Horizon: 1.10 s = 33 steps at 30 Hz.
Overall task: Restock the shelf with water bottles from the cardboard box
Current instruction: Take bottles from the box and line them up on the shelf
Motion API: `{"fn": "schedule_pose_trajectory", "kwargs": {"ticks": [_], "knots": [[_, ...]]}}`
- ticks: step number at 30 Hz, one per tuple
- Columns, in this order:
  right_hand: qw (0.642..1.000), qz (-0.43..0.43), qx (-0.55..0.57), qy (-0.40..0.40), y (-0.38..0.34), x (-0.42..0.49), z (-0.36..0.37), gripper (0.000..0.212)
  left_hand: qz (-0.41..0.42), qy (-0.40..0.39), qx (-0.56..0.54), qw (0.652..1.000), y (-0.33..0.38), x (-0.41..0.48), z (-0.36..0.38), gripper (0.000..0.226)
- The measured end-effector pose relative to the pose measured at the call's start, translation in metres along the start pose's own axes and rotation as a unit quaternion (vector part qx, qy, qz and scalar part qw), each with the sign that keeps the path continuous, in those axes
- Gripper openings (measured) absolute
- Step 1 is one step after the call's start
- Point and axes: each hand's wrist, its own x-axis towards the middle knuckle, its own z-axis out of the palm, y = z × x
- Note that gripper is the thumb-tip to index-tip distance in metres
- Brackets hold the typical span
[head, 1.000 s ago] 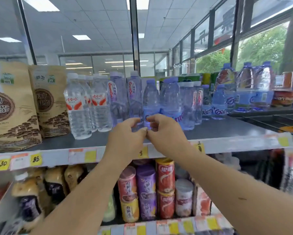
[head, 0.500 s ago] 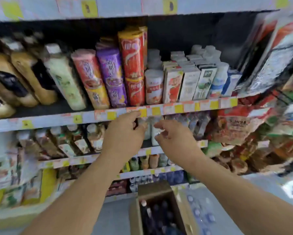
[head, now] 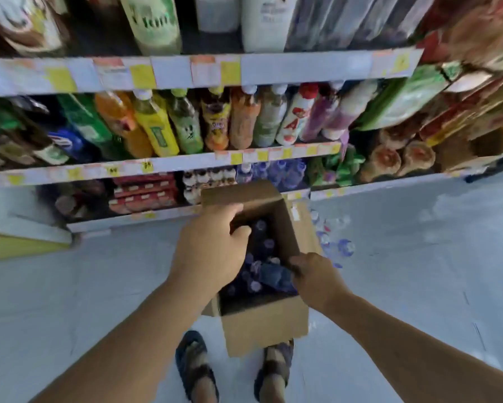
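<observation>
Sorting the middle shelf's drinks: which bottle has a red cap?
The white bottle with red lettering, towards the row's right end; the other caps look white or yellow.

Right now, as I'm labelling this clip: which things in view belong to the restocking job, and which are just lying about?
Job: cardboard box; water bottles inside it; left hand and right hand, both at the box.
Lying about: drink bottles on the shelf above; red cartons on the bottom shelf; sandals.
</observation>
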Motion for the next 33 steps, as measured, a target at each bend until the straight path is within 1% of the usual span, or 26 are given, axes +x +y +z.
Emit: {"fn": "schedule_pose_trajectory", "kwargs": {"ticks": [2,5,7,9,12,14,16,17,20,21,23,25,27,29,32,33], "knots": [[0.999,-0.002,-0.043,-0.028,0.017,0.028,0.039,0.037,-0.014,0.001,-0.005,1.000,-0.030,0.011,0.041,0.042],[0.984,-0.024,-0.164,-0.067,0.033,0.064,0.088,0.043,-0.037,0.005,-0.005,0.999,-0.065,0.023,0.093,0.041],[0.974,-0.030,-0.206,-0.090,0.040,0.086,0.115,0.047,-0.046,0.005,-0.001,0.999,-0.084,0.030,0.122,0.042],[0.966,-0.031,-0.239,-0.096,0.044,0.104,0.136,0.051,-0.057,0.008,-0.009,0.998,-0.100,0.033,0.144,0.043],[0.948,-0.044,-0.302,-0.089,0.045,0.126,0.150,0.058,-0.069,0.002,-0.028,0.997,-0.114,0.033,0.163,0.044],[0.934,-0.063,-0.340,-0.092,0.043,0.135,0.155,0.055,-0.075,-0.007,-0.027,0.997,-0.119,0.032,0.168,0.044],[0.933,-0.071,-0.344,-0.081,0.039,0.135,0.153,0.050,-0.077,-0.007,-0.024,0.997,-0.120,0.030,0.164,0.044],[0.936,-0.071,-0.335,-0.075,0.037,0.131,0.148,0.051,-0.073,-0.005,-0.024,0.997,-0.120,0.029,0.161,0.045],[0.952,-0.066,-0.292,-0.065,0.025,0.105,0.116,0.065,-0.054,-0.022,-0.022,0.998,-0.110,0.025,0.145,0.048],[0.956,-0.070,-0.278,-0.057,0.018,0.093,0.099,0.065,-0.047,-0.038,-0.021,0.998,-0.104,0.022,0.138,0.051],[0.965,-0.086,-0.246,-0.038,-0.002,0.065,0.057,0.053,-0.016,-0.077,-0.022,0.997,-0.084,0.013,0.120,0.059],[0.971,-0.105,-0.215,-0.026,-0.026,0.031,0.006,0.039,0.034,-0.113,-0.042,0.992,-0.059,0.001,0.098,0.065],[0.974,-0.122,-0.191,-0.015,-0.052,-0.009,-0.053,0.033,0.083,-0.143,-0.048,0.985,-0.029,-0.011,0.070,0.069],[0.975,-0.136,-0.175,-0.001,-0.077,-0.048,-0.113,0.035,0.125,-0.129,-0.051,0.982,0.003,-0.023,0.035,0.072],[0.977,-0.141,-0.161,0.011,-0.115,-0.107,-0.201,0.035,0.175,-0.069,-0.056,0.981,0.051,-0.046,-0.026,0.084],[0.977,-0.141,-0.157,0.019,-0.127,-0.126,-0.228,0.037,0.202,-0.043,-0.057,0.977,0.066,-0.053,-0.048,0.081]]}}
